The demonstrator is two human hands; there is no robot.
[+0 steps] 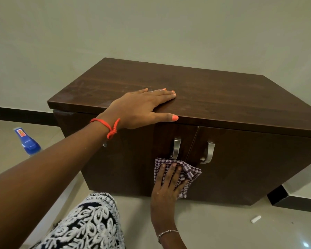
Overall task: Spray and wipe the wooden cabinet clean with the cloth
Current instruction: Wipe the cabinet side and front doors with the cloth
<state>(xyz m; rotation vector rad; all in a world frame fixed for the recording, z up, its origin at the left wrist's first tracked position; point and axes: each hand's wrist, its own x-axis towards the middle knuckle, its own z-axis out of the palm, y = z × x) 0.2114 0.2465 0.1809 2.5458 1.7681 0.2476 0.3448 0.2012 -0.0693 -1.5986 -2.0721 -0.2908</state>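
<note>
Cabinet (205, 97): dark wood, on the floor (223, 221), back to the wall (151, 33), two doors on the front. Cloth (190, 172) is a bunched purple-and-white check, lying against the left door right at the lower end of the left handle (176, 148).

Your right hand (166, 191) presses it there, fingers straight and spread over the cloth, not curled round it. Your left hand (142, 106) lies palm-down on the cabinet top near the front edge. Its fingers are straight and together, thumb out along the edge — it holds nothing.

Orange thread (108, 125) tied at the left wrist, thin bracelet (166, 233) on the right. Right handle (209, 152) is uncovered, near the cloth's upper corner.

Spray bottle (28, 141), blue top, is on the floor left of the cabinet — well apart from both hands. Small white scrap (255, 219) on the floor to the right. Black-and-white patterned garment (90, 223) at the bottom edge.
</note>
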